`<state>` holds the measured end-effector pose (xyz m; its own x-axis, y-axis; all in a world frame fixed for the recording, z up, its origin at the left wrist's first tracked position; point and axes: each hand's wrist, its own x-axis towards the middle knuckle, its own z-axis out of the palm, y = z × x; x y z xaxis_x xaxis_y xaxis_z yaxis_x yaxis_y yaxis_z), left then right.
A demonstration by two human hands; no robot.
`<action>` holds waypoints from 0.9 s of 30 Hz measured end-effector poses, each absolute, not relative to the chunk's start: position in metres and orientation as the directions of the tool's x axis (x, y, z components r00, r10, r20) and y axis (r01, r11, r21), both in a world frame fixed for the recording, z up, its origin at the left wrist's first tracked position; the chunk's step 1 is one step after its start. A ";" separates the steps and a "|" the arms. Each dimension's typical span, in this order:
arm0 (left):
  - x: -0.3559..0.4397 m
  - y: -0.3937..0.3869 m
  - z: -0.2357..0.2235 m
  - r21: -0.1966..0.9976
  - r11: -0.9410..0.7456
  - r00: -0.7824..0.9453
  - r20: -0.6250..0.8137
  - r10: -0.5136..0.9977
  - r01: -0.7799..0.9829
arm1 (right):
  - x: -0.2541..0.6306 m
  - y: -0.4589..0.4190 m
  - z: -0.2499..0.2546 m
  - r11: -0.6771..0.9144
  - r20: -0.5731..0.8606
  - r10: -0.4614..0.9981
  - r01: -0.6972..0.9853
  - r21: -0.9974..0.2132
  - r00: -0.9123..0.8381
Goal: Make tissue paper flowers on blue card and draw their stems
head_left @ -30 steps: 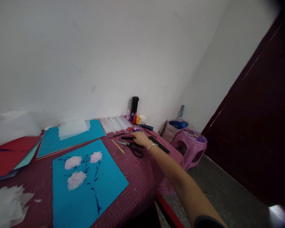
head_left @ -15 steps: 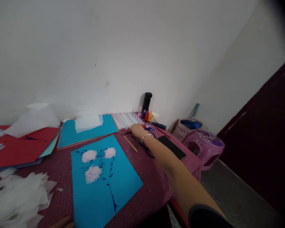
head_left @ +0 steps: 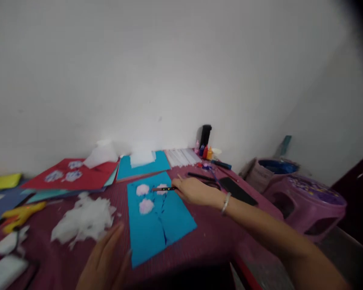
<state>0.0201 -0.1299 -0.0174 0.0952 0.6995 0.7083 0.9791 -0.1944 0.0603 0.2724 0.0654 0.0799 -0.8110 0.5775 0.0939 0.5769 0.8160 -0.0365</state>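
My right hand [head_left: 189, 191] is closed around a slim dark pen-like stick [head_left: 165, 189] with light dots and a brownish end. It is held over the upper right of the blue sheet [head_left: 175, 225], which carries three pale pink tissue-paper flowers [head_left: 146, 206] and dark blue painted stems and leaves. My left hand [head_left: 103, 259], blurred at the bottom edge, has its fingers stretched out and holds nothing visible. It is near the sheet's lower left and just below a pile of white tissue pieces [head_left: 84, 219].
Scissors [head_left: 211, 184], a black phone-like slab [head_left: 237, 190] and paint bottles [head_left: 205, 152] are on the right. A yellow glue gun [head_left: 21, 215] and a red sheet with flowers [head_left: 90, 177] lie left. A pink stool [head_left: 305, 205] is beside the table.
My right hand has picked up the slim dark stick from the table and brought it left over the blue sheet. My left hand has come further into view. The view has swung left.
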 end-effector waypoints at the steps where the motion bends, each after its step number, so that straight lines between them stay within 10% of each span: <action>1: 0.032 -0.134 -0.001 0.040 -0.200 0.123 0.666 0.736 0.979 | 0.277 0.042 0.079 0.883 0.075 0.470 0.469 -0.025 -0.880; 9: 0.092 -0.142 0.039 0.010 -0.341 0.340 -0.089 0.936 0.940 | 0.297 -0.043 0.072 0.991 0.007 0.128 0.128 -0.030 -0.992; 22: 0.108 -0.171 0.029 -0.108 -0.476 0.463 -0.125 0.877 0.873 | 0.308 -0.057 0.053 0.949 -0.033 0.082 0.088 -0.301 -0.996; 27: 0.058 -0.177 0.024 -0.033 -0.224 0.217 -0.145 0.965 0.974 | 0.333 -0.036 0.046 0.847 -0.116 0.356 0.372 -0.379 -0.927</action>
